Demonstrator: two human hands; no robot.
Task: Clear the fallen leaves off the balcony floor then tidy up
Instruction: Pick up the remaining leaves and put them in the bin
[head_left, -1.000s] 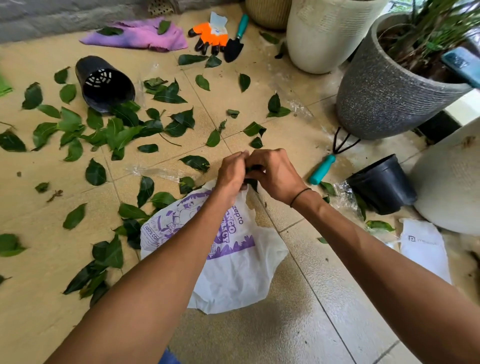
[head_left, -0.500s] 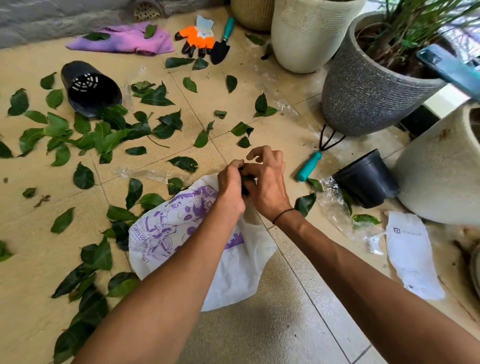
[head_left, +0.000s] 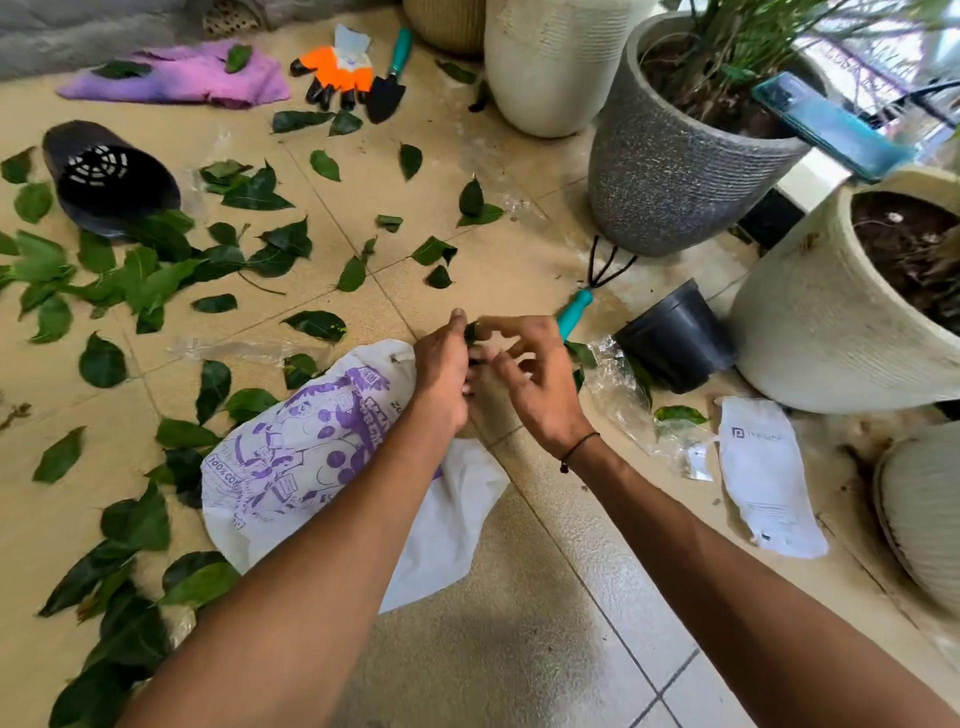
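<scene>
Several green fallen leaves (head_left: 156, 280) lie scattered over the beige tiled floor, mostly on the left. A white plastic bag with purple print (head_left: 311, 457) lies crumpled on the floor under my forearms. My left hand (head_left: 441, 374) is above the bag's far end and pinches a dark green leaf (head_left: 471, 332) between thumb and fingers. My right hand (head_left: 540, 395) is right beside it, its fingers spread and loosely bent, gripping nothing that I can see.
A black pot (head_left: 109, 182) lies tipped over at far left and a small black pot (head_left: 675, 338) at right. A teal-handled rake (head_left: 574, 312), trowel (head_left: 387, 88), orange gloves (head_left: 335, 73), purple cloth (head_left: 182, 78), white packet (head_left: 763, 473), clear wrap (head_left: 623, 395), grey planter (head_left: 675, 176) and cream planter (head_left: 831, 322) surround them.
Both hands were clasped together on something dark at the bag's end. My right hand's fingers have since lifted and spread, while the left hand keeps the leaf.
</scene>
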